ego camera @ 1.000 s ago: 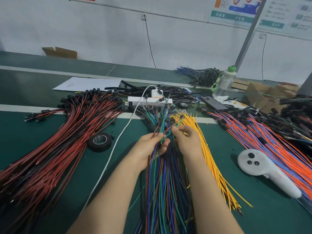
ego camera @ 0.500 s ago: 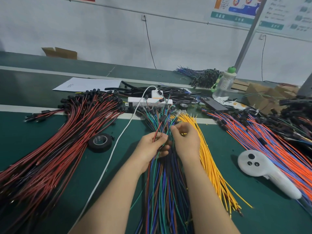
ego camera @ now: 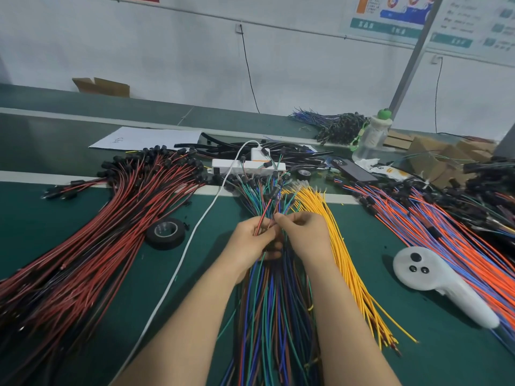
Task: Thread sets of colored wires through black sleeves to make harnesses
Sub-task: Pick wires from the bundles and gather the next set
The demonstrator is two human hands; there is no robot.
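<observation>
The red wires [ego camera: 97, 232] fan across the mat at nine o'clock from the hands, with the tape [ego camera: 165, 232] lying just beside their inner edge. The left hand [ego camera: 250, 240] is curled round a small clutch of wires lifted from the mixed pile [ego camera: 273, 316], a red one showing between its fingers. That pile runs from six o'clock under both forearms up to twelve. Beyond it, at twelve o'clock past the power strip [ego camera: 237, 167], lie the black sleeves [ego camera: 237, 147], well apart from both hands. The right hand [ego camera: 303, 238] meets the left at its fingertips, thumb and forefinger pinched on wire ends. Which colours it holds cannot be told. The yellow wires [ego camera: 342, 246] lie just beside it at three o'clock, then the controller [ego camera: 426, 271] at four, and the orange-blue wires [ego camera: 459, 232] beyond. This looks like the sorting step: one set of colours is being picked out, and no sleeve is in hand yet. The next move probably calls for drawing the chosen wires free without dragging their neighbours, evening their ends, then reaching to twelve o'clock for a sleeve.
</observation>
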